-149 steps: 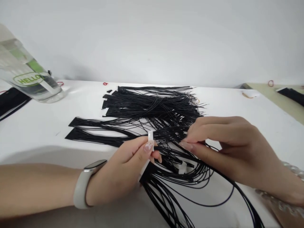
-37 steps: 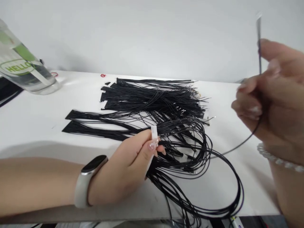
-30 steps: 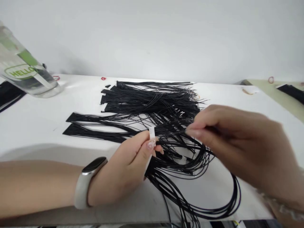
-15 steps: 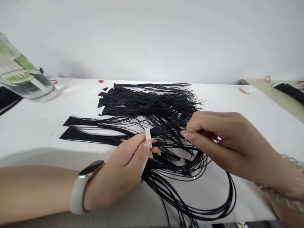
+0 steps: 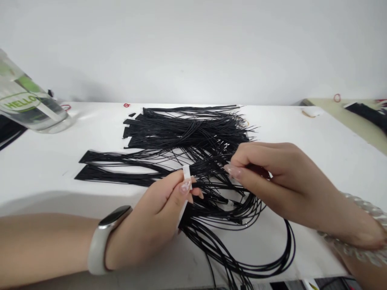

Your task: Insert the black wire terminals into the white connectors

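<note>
My left hand (image 5: 157, 201) is closed, with thumb and fingers pinching a small white connector (image 5: 187, 176) upright at their tips. Out from under this hand fans a bundle of black wires (image 5: 205, 235), looping right and toward the near edge. To the right, a short gap from the connector, my right hand (image 5: 269, 177) has thumb and forefinger pressed together. Black wires pass behind and beside those fingertips; whatever sits in the pinch is hidden. A second white connector (image 5: 230, 204) lies among the wires between the hands.
Behind the hands lies a heap of black wire bundles (image 5: 181, 131) on the white table (image 5: 39, 177). Two flat bundles (image 5: 105, 174) point left. A water-filled cup (image 5: 33, 104) marked HELLO stands far left. Red loops (image 5: 126, 105) and a yellowish band (image 5: 308, 114) lie near the wall.
My right hand has shifted slightly left, nearer the connector, its pinch unchanged. My left hand keeps the connector in almost the same place. The whole view has moved a little.
</note>
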{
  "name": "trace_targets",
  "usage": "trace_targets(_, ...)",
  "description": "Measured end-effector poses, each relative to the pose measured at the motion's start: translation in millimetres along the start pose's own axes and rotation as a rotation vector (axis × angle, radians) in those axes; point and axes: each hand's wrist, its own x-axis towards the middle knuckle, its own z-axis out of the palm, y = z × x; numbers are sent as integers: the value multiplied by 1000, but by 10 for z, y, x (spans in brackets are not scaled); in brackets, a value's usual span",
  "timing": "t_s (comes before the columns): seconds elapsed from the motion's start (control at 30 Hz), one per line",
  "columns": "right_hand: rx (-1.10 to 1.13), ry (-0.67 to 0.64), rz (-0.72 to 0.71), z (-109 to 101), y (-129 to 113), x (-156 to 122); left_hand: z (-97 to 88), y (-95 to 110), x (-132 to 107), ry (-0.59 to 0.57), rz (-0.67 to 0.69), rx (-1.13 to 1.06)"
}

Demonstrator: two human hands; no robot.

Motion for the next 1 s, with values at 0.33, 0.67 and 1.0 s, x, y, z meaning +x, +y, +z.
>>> trace_targets(0.33,64,-77,-29,63,5,29,34,15,-16,10,29,-3)
trace_targets(0.67,1,-18,-137,285,-65,-27,39,5,-27,-48,111,67)
trace_targets(1.0,-246,-128,-184,193,-72,-55,23,54,-4,-101,172,200)
